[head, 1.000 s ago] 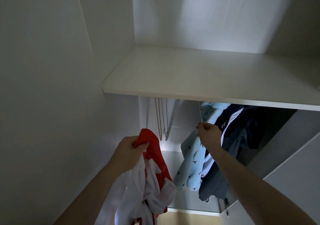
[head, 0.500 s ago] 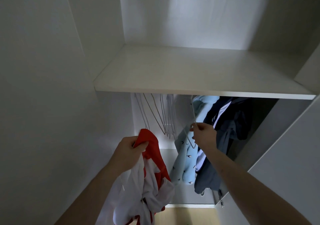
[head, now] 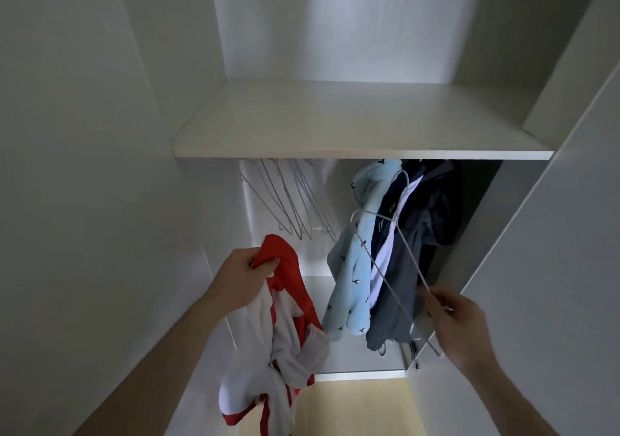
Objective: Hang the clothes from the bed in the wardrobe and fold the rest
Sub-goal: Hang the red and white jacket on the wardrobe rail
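Note:
My left hand (head: 243, 276) grips a red and white garment (head: 288, 328) by its top edge; the cloth hangs down in front of the open wardrobe. My right hand (head: 459, 325) pinches a thin wire hanger (head: 385, 261), which is off the rail and held slanted in front of the hung clothes. A light blue patterned garment (head: 355, 268) and dark navy and grey clothes (head: 412, 251) hang on the right under the shelf. Several bare wire hangers (head: 295, 200) hang on the left.
A white shelf (head: 352, 123) spans the wardrobe above the hanging space. White side panels stand left (head: 84, 167) and right (head: 553, 234). A strip of pale wooden floor (head: 352, 408) shows below the wardrobe's base.
My right hand has pulled a wire hanger off the rail and drawn it down and to the right. My left hand still holds the red and white garment in about the same place.

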Motion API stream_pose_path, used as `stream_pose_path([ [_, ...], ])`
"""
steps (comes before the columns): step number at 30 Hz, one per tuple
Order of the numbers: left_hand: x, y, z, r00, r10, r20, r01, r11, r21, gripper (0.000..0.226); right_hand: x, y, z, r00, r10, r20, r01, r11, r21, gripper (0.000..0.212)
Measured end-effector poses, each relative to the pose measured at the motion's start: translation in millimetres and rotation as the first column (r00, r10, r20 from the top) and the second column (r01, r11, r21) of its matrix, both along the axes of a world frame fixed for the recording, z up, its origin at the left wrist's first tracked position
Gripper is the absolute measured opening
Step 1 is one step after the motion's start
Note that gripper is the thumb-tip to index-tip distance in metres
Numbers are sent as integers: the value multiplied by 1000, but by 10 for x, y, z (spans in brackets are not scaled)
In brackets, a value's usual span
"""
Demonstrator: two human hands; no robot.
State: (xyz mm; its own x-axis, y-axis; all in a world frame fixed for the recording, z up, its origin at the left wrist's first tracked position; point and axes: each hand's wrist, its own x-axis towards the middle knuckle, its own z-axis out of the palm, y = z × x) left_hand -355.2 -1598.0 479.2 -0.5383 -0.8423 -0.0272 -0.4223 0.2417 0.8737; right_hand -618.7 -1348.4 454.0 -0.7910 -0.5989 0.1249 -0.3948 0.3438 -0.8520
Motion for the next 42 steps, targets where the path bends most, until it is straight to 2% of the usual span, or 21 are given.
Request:
stream_pose_path([
  [3,-19,140,43,999,-13,39,15,998,-64,28,-7,512,77,999,27,-37,-26,999,37,29],
  [13,-56,873,180,995,5,97,14,980,-198,30,196,2221,330,997,83,0,-83,996,10,35],
  [18,-78,1292,338,997,20,79,-2,976,-218,52,311,2726,408,996,86,-21,-86,996,2,30],
  [21,-57,1615,536,996,-5,94,31,962,-271,48,398,3055,474,998,54,-23,-54,998,-14,29],
  [31,-166,1819,982,999,4,37,9,941,-339,45,394,3646,550,996,-62,-61,59,996,-64,24],
  [34,-178,1839,1050,999,-19,29,28,938,-346,43,427,3649,529,997,-79,-28,75,992,-104,22],
  [36,-176,1845,1093,999,-26,19,31,929,-370,43,453,3641,518,998,-63,-18,60,988,-141,29],
  [42,-168,1717,1239,999,32,31,-17,915,-402,42,549,3620,531,997,-71,-9,68,976,-205,27],
])
